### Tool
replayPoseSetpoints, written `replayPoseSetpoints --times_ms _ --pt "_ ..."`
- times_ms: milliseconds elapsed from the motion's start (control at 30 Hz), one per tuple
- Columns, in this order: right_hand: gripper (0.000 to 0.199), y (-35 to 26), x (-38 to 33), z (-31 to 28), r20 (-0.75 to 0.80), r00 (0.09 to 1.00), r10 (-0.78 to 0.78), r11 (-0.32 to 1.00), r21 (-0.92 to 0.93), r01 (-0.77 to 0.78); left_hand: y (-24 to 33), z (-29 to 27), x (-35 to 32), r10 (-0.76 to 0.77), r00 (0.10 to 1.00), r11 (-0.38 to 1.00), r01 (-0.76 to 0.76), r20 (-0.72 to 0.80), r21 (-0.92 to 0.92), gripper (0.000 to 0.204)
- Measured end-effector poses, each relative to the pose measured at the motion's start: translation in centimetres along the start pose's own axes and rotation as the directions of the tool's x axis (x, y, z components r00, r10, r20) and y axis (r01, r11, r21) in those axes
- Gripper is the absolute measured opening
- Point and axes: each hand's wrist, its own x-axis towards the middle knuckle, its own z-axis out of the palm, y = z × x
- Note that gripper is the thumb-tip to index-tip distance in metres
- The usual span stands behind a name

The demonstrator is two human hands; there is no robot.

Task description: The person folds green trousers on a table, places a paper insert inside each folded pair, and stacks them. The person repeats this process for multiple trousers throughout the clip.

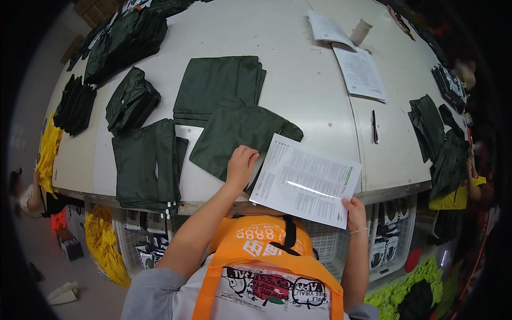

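My right hand pinches the lower right corner of a glossy white printed plastic bag. The bag lies tilted over the table's front edge, and its upper left side laps against a folded dark green garment. My left hand rests on this garment with curled fingers, closed on its cloth near the bag's left side; the fingertips are partly hidden. Behind it lies another stack of folded dark green garments, partly covered by the nearer one.
More folded green garments lie left, beside a bundled one. A pen, printed papers and a white cylinder are on the right. White baskets with packed bags stand below the table. Other people work at both sides.
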Motion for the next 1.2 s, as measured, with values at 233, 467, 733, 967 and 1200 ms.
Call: replayPoseSetpoints --times_ms 233,467,733,967,1200 --pt "0.021 -3.1 0.5 0.0 -0.035 0.998 -0.045 0.995 -0.085 0.042 1.2 -0.4 0.6 0.041 0.999 0.999 -0.041 -0.019 -0.022 0.004" --pt "0.016 -1.9 4.8 1.0 -0.033 0.995 -0.099 0.992 -0.083 0.096 2.0 -0.9 -0.8 0.074 0.996 0.997 -0.072 0.058 -0.037 0.005" --pt "0.025 2.7 4.7 8.5 0.049 0.999 0.019 0.997 0.070 -0.023 3.3 1.5 -1.7 -0.005 0.992 0.990 0.022 0.124 -0.136 0.005" --pt "0.020 1.4 4.1 13.8 0.164 0.984 0.074 0.990 0.107 -0.092 4.2 2.0 -2.1 0.061 0.990 0.990 -0.044 0.128 -0.136 0.006" --pt "0.015 3.6 5.1 16.9 0.160 0.987 0.036 0.998 0.045 -0.044 2.8 2.4 -2.7 -0.019 0.986 0.990 0.041 0.163 -0.133 0.006"
